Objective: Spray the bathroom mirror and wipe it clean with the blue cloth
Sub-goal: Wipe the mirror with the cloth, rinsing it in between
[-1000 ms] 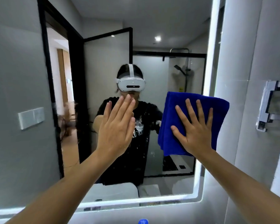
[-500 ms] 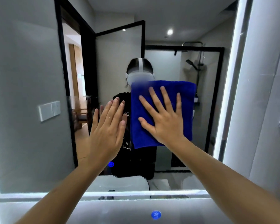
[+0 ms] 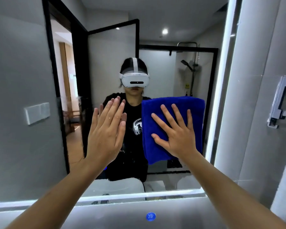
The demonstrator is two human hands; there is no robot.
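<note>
One smooth, glossy mirror with a lit white border fills the view. Left of the blue cloth, the left hand lies flat on the glass, fingers straight and together, grasping nothing. The single cloth, a plush, folded rectangle, sits on the mirror's right half near the lit edge; the right hand presses it with fingers spread straight. Below the cloth, one round blue button on the mirror's lower band bears the character "冷". Right of the cloth, one angular chrome rack hangs on grey wall tile.
</note>
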